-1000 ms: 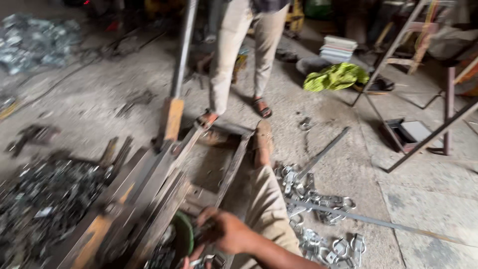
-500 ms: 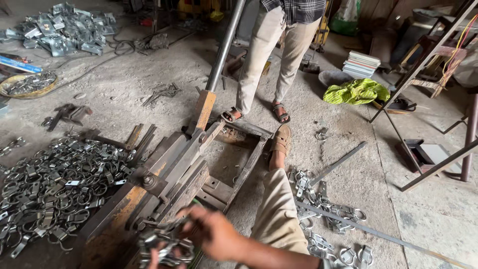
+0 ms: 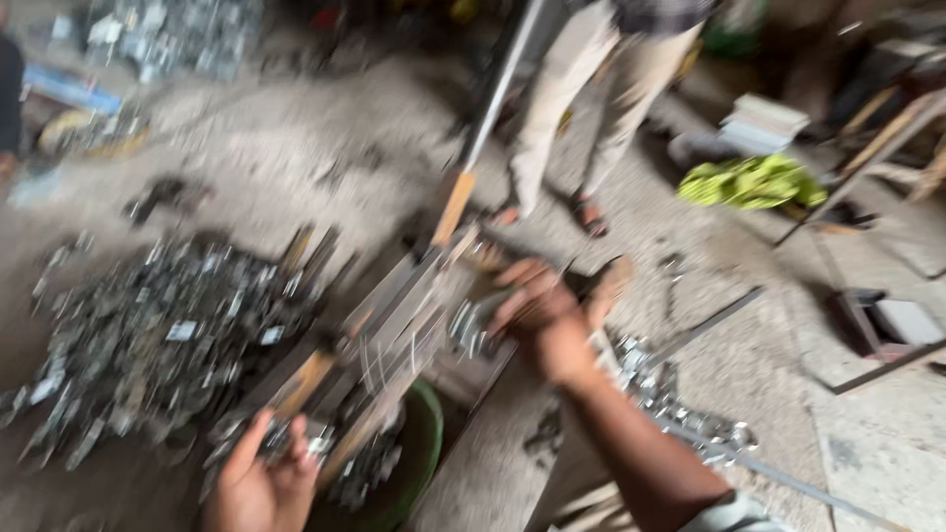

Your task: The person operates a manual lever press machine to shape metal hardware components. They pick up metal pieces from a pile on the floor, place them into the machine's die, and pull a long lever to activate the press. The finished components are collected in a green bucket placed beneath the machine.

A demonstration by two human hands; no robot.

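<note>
Right hand (image 3: 540, 317): reaching over the metal press frame (image 3: 394, 315), fingers curling around a small shiny metal clip (image 3: 471, 325); blur is hiding detail.
Left hand (image 3: 261, 483): lying low by the green tub (image 3: 424, 433), fingers closing on a cluster of clips (image 3: 296, 438).
Floor (image 3: 296, 167): carrying a large clip heap (image 3: 158, 335) at left.
Bystander (image 3: 581, 108): standing beyond the lever (image 3: 483, 128).

Metal workshop: scrap-parts heap (image 3: 148, 335), lever press (image 3: 414, 305).
</note>
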